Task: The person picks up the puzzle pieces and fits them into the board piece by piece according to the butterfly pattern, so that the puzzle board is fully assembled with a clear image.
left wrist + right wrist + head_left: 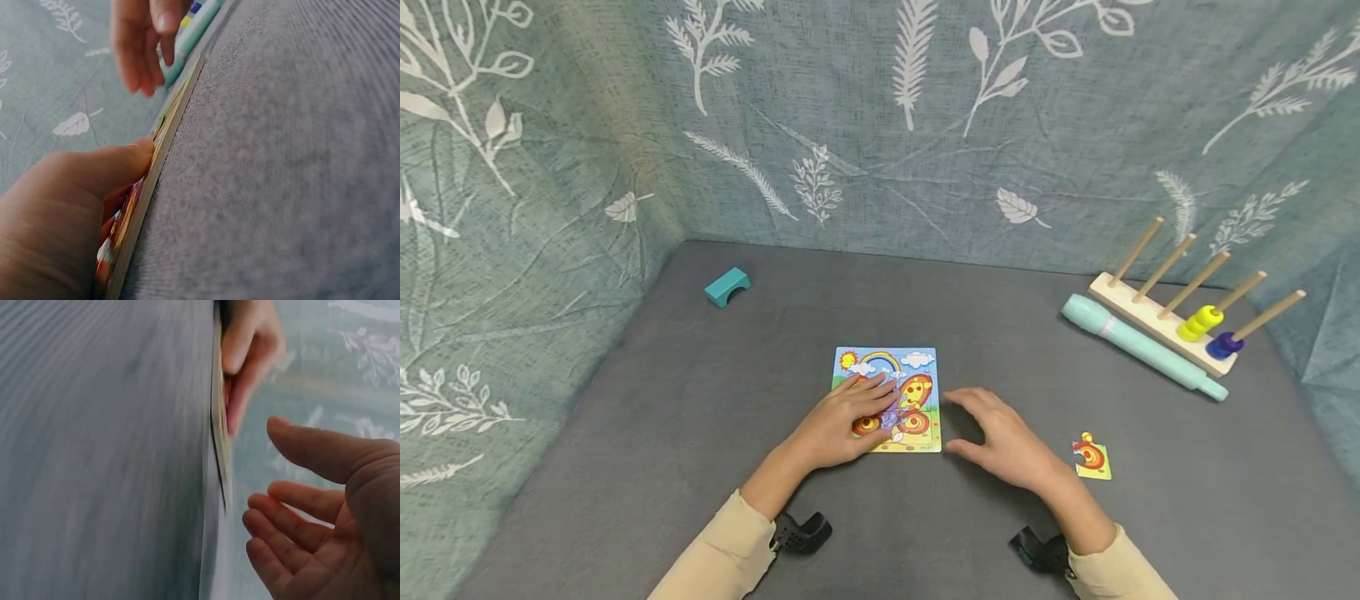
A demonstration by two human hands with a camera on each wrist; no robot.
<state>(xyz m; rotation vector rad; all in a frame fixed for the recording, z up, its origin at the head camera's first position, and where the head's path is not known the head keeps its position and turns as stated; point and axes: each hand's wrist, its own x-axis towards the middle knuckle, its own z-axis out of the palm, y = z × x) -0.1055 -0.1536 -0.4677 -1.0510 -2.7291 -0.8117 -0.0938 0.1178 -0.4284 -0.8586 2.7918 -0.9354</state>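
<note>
A square butterfly jigsaw puzzle [917, 438] lies flat on the grey table, with a sun, a rainbow and clouds along its top. Across its left half rests my left hand [846, 421], fingers spread and straight over the picture; in the left wrist view the thumb [119, 164] lies on the puzzle near its edge. Just right of the puzzle, apart from it, hovers my right hand [1003, 442] with nothing held and the thumb away from the loosely bent fingers. Farther right lies a loose puzzle piece [1093, 458] with red and yellow rings. The left palm hides part of the picture.
A teal arch block [727, 287] sits at the back left. Toward the back right, a wooden peg stand [1150, 321] carries yellow and dark blue beads, and a mint-green tube-like stick [1150, 350] lies before it. Patterned cloth [865, 167] hangs behind the table.
</note>
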